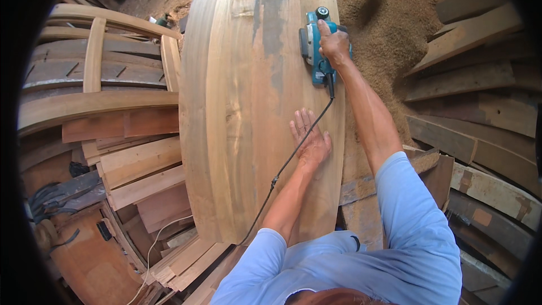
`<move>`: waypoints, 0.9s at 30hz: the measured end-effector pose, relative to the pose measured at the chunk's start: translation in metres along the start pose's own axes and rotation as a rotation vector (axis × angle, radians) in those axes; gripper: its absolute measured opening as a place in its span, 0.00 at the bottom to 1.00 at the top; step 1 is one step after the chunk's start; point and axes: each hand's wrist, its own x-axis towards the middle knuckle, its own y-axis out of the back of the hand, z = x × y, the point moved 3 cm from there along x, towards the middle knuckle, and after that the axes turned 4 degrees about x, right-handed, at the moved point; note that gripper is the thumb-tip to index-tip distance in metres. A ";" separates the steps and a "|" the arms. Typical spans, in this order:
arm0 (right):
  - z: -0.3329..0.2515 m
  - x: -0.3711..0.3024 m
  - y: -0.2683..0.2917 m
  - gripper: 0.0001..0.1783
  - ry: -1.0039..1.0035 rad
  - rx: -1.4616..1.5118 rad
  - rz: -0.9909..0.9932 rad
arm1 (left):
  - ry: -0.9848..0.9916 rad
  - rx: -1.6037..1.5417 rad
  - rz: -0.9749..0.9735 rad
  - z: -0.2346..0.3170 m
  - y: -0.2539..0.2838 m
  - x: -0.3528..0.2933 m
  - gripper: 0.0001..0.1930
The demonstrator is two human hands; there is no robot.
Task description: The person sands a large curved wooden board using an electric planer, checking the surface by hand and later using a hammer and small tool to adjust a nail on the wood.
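Observation:
A wide wooden panel (226, 113) of joined boards lies in front of me, with dark grey patches along its upper middle. My right hand (334, 42) is wrapped round the handle of a teal electric planer (322, 70), which rests on the panel near its far right edge. My left hand (311, 138) lies flat on the panel, fingers spread, nearer to me and empty. From the planer's rear a black power cord (299, 148) runs back across my left hand and down beside the left forearm. A knot or joint shows partway along it. The planer's underside is hidden.
Wood shavings (389, 17) are heaped beyond and right of the panel. Stacked planks (480, 85) line the right side. On the left are a wooden frame (96, 56) and piled boards (141, 164), with a pale cable (152, 248) trailing below.

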 end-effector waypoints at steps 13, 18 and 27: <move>-0.002 0.030 -0.002 0.32 0.036 -0.042 0.009 | 0.003 -0.018 -0.002 0.003 0.002 0.001 0.47; -0.009 0.031 -0.004 0.38 0.036 0.013 -0.003 | 0.013 -0.045 -0.038 0.001 0.003 -0.002 0.46; -0.022 0.050 -0.007 0.33 0.027 -0.001 -0.010 | 0.021 -0.022 -0.124 0.002 0.002 -0.001 0.46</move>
